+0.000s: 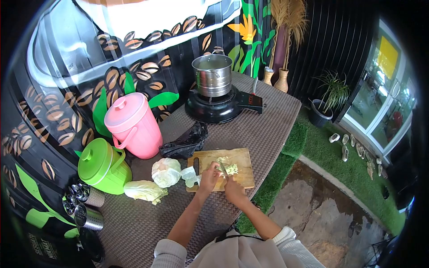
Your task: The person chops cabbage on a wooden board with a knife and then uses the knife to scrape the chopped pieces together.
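Note:
On the wooden cutting board (245, 157) lies a small heap of finely chopped pale green vegetable, which looks like cabbage (231, 169). My right hand (235, 191) is wrapped round the handle of a knife (223, 168), its blade angled up and left beside the heap. My left hand (208, 177) rests over the board's left part, fingers bent together close to the blade; what they pinch is hidden. Left of the board sit a round cabbage (166, 172) and some pale translucent pieces (190, 177). An elongated leafy vegetable (145, 190) lies nearer the front left.
A steel pot (212, 76) stands on a black portable stove (214, 109) at the back. A black plastic bag (184, 142) lies behind the board. Pink (135, 127) and green (105, 166) lidded containers line the wall, with utensil holders (89, 217) below. The table edge runs along the right.

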`<state>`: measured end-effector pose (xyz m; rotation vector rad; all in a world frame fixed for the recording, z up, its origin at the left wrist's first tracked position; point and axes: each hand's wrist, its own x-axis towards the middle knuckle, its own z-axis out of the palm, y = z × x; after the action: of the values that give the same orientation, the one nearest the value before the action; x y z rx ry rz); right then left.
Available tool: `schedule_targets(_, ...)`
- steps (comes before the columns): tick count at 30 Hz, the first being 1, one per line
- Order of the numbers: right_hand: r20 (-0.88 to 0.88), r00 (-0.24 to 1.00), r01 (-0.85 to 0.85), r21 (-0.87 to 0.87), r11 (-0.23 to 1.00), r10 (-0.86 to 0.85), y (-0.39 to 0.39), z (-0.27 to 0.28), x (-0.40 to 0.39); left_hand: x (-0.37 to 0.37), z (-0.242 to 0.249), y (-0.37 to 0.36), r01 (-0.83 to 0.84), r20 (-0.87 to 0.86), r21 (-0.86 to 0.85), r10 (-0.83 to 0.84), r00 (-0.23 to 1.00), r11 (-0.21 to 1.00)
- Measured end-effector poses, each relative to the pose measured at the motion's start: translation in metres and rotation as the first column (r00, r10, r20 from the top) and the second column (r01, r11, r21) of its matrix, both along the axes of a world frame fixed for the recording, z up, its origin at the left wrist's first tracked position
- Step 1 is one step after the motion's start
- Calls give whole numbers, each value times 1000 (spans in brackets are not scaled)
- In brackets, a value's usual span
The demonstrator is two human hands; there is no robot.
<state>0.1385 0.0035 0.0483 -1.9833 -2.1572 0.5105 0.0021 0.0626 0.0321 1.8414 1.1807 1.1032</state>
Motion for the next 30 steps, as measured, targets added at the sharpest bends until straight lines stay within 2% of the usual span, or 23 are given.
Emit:
schedule_targets(2,-12,984,176,-1,984,-176,-11,-5,-14,4,-3,2,-39,-6,-38,39,999,998)
schedule_targets(3,-12,984,180,-2,984,-180,-15,-15,-16,6,-3,1,-58,-12,-21,58,998,998)
schedule_targets(5,126,986,91,166,982,-113,-16,-34,-17,8,0,1,-78,-15,-1,78,997,997)
schedule_targets(8,76,996,43,110,993,-52,-1,-16,-9,7,1,-2,-60,-34,53,62,997,997)
schedule_targets(10,69,997,26,86,996,-32,1,-1,-5,6,-2,0,-17,48,142,10,999,990)
schedule_targets(12,63,998,7,61,998,-11,-3,-1,-7,8,-3,-1,-35,31,123,31,999,992)
schedule_targets(15,27,993,112,141,984,-116,-16,-16,-16,10,1,-3,-73,24,87,71,997,994)
schedule_targets(17,37,991,126,20,992,-126,-18,-19,-20,11,3,-3,-94,28,68,92,995,993)
schedule_targets(18,35,992,124,19,992,-125,-14,-16,-18,10,4,-3,-99,-3,95,100,995,991)
schedule_targets(21,-24,994,107,90,990,-105,-7,-8,-8,9,-1,-5,-97,-21,121,101,995,988)
schedule_targets(24,52,998,35,178,983,-45,-7,-11,-7,11,-3,-4,-117,19,91,115,993,989)
schedule_targets(27,71,991,104,151,983,-116,-17,-18,-18,12,1,-8,-143,16,35,143,990,989)
schedule_targets(29,-5,987,160,13,987,-160,-17,-22,-24,13,3,-9,-160,-7,16,160,987,987)
schedule_targets(30,-5,988,156,12,988,-156,-11,-24,-21,12,1,-8,-160,-17,7,160,987,987)
